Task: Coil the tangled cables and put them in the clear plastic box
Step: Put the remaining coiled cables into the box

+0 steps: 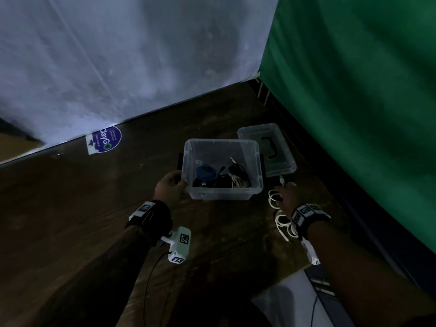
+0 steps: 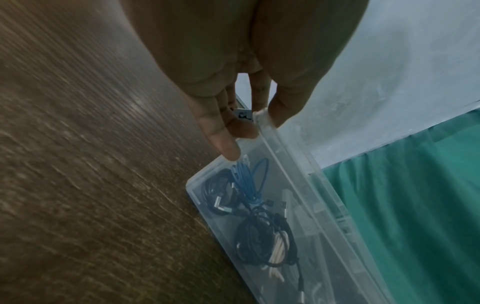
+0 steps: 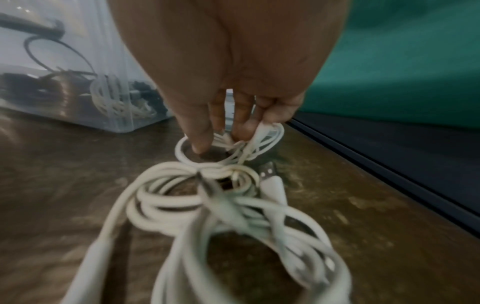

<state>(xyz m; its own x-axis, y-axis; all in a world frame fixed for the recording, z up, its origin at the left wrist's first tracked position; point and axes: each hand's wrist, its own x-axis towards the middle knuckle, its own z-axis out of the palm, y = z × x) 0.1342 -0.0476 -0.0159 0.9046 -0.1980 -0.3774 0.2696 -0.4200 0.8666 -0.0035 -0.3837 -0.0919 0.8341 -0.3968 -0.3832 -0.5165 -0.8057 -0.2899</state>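
My left hand grips the near left corner of the clear plastic box, thumb over the rim and fingers curled against the outer wall, as the left wrist view shows. The box sits on the dark wooden table, and inside it lie a blue coiled cable, a few black cables and a white bundle against the near wall. My right hand is just to the right of the box, down at the table, its fingers curled round several strands of the tangled white cable; my forefinger pokes through one small loop. The rest of that cable spreads in loose loops under my wrist toward me, with a USB plug lying free beside the loops. The box's lid, with its dark handle, lies behind and to the right of the box, close to the green cloth.
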